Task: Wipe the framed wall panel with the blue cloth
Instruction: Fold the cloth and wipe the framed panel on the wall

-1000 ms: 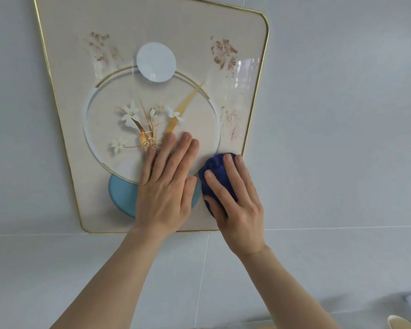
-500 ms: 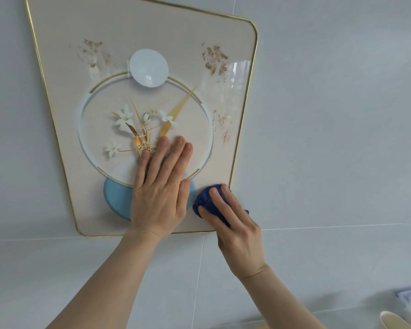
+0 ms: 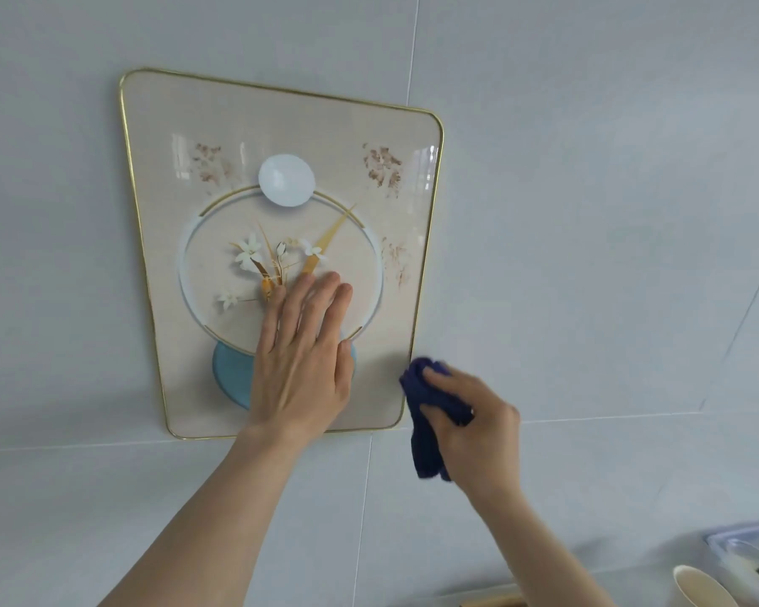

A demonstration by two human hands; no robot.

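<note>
Fingers of left hand (image 3: 301,370) lie flat on one panel (image 3: 246,138); right hand (image 3: 478,431) grips one cloth (image 3: 423,431).

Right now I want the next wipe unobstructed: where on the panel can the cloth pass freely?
Free: the top band of the framed panel, above the white disc, and its left side beside the flowers. Crowded: the lower centre, where the left hand presses flat. The right hand holds the blue cloth at the lower right edge.
</note>
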